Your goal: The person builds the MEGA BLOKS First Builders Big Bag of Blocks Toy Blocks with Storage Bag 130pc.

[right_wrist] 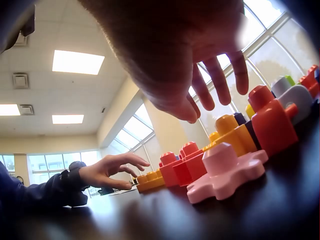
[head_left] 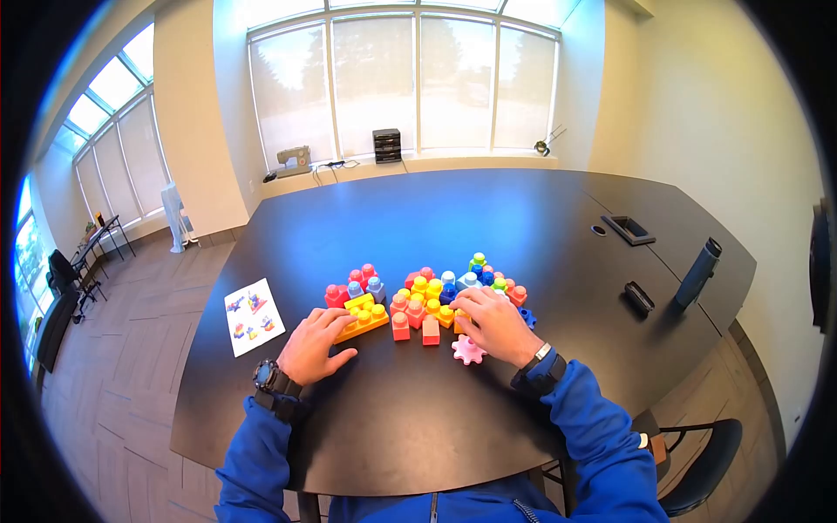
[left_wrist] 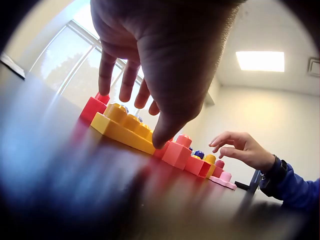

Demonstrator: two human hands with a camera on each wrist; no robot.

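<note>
My left hand point(head_left: 316, 346) hovers at the left end of a long yellow building block point(head_left: 363, 321), its fingers loosely extended and holding nothing. In the left wrist view its fingertips hang close over the yellow block point(left_wrist: 125, 129). My right hand point(head_left: 504, 329) is above the right part of the block pile, fingers relaxed and slightly bent, with nothing in its grasp. A pink gear-shaped piece point(head_left: 468, 349) lies just in front of it; in the right wrist view this piece point(right_wrist: 225, 172) shows one stud on top. Two coral blocks point(head_left: 400, 327) point(head_left: 431, 330) stand between the hands.
Red and grey-blue blocks point(head_left: 376, 288) sit behind the yellow one, with several blue, green and white blocks farther right. A printed picture sheet point(head_left: 255, 316) lies at left. A dark case point(head_left: 639, 299) and a bottle point(head_left: 699, 273) stand at right, near a table socket box point(head_left: 628, 230).
</note>
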